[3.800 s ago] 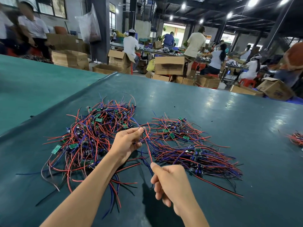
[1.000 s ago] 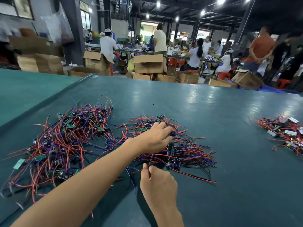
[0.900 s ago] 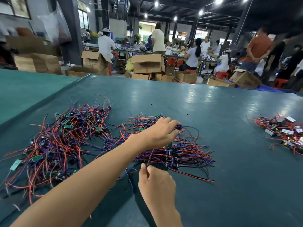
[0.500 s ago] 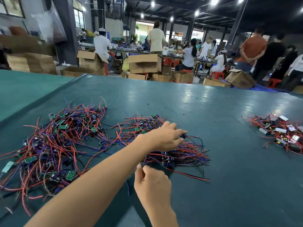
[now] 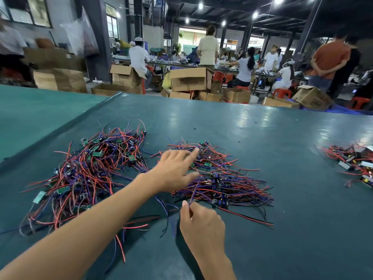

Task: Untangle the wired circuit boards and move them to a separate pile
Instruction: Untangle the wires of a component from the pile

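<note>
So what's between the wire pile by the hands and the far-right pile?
Just bare green table between the middle pile and the far-right pile, in the head view.

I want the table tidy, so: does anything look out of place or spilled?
Nothing serious. A few wires stray from the left pile toward the near edge, and small dark bits lie on the table beyond the piles; too small to identify.

Dim, lit by ceiling lamps (image 5: 255, 15) beyond the surface (image 5: 282, 199), with pale glare on its far half. Motion-blurred at the left hand (image 5: 173, 170); bowed near the edges.
</note>
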`<action>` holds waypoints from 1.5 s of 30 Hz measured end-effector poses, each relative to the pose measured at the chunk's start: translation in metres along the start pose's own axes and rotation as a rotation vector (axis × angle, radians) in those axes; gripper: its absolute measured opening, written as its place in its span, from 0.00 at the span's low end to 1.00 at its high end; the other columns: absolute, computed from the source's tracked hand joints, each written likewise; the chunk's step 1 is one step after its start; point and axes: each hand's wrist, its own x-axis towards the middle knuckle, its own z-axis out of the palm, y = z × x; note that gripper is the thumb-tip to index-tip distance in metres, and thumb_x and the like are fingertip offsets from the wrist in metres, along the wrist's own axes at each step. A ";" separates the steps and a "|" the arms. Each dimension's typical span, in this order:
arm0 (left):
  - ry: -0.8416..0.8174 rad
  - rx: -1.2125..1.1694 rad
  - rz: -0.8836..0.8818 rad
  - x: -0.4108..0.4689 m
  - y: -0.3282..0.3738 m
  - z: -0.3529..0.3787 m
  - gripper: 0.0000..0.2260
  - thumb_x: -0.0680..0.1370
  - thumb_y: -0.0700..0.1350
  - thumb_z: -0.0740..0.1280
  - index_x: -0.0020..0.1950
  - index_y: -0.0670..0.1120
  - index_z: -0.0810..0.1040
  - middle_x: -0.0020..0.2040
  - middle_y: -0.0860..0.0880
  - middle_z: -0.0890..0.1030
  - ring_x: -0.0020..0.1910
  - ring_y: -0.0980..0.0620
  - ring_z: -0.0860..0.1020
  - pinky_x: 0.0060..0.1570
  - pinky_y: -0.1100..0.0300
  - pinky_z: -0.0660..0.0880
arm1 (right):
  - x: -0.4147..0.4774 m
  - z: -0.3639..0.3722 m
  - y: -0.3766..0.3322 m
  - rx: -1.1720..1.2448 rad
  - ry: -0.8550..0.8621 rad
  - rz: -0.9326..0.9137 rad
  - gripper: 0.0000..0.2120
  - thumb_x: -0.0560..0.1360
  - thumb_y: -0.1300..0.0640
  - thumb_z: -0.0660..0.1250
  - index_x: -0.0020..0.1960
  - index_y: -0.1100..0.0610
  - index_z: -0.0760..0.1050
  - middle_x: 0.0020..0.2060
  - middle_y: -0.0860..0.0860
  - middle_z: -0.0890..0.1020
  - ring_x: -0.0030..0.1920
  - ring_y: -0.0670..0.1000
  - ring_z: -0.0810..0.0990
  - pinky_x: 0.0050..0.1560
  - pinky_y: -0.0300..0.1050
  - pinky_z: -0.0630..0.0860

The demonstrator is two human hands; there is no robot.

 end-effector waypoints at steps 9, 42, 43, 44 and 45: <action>-0.398 0.272 -0.596 -0.062 -0.143 -0.021 0.26 0.81 0.60 0.61 0.76 0.49 0.67 0.73 0.41 0.68 0.72 0.38 0.65 0.69 0.42 0.65 | -0.001 -0.005 -0.002 0.060 -0.014 0.046 0.23 0.82 0.41 0.53 0.34 0.53 0.66 0.27 0.47 0.72 0.30 0.50 0.69 0.32 0.47 0.65; -0.198 0.413 -0.468 -0.046 -0.099 -0.037 0.10 0.79 0.50 0.67 0.59 0.51 0.80 0.61 0.46 0.74 0.64 0.41 0.67 0.63 0.43 0.64 | 0.000 -0.006 -0.004 0.029 -0.027 0.038 0.25 0.82 0.41 0.54 0.30 0.53 0.62 0.24 0.46 0.69 0.26 0.46 0.67 0.27 0.37 0.60; -0.138 0.322 -0.473 -0.046 -0.098 -0.044 0.11 0.79 0.55 0.68 0.58 0.54 0.81 0.61 0.47 0.74 0.65 0.41 0.67 0.63 0.43 0.64 | 0.000 -0.006 -0.005 0.014 -0.022 0.033 0.25 0.82 0.41 0.54 0.31 0.53 0.62 0.25 0.46 0.70 0.27 0.47 0.68 0.27 0.39 0.62; -0.056 0.180 -0.482 -0.045 -0.095 -0.053 0.11 0.78 0.58 0.68 0.56 0.56 0.82 0.61 0.48 0.74 0.65 0.42 0.67 0.63 0.44 0.64 | 0.000 -0.006 -0.005 0.000 -0.020 0.030 0.25 0.82 0.41 0.53 0.31 0.53 0.62 0.25 0.46 0.70 0.27 0.47 0.69 0.28 0.39 0.63; 0.049 -0.002 -0.489 -0.046 -0.092 -0.063 0.10 0.78 0.60 0.68 0.54 0.57 0.83 0.59 0.50 0.76 0.64 0.42 0.69 0.63 0.46 0.66 | 0.000 -0.006 -0.004 -0.010 -0.022 0.031 0.25 0.82 0.41 0.53 0.31 0.54 0.62 0.25 0.46 0.70 0.27 0.47 0.69 0.28 0.39 0.63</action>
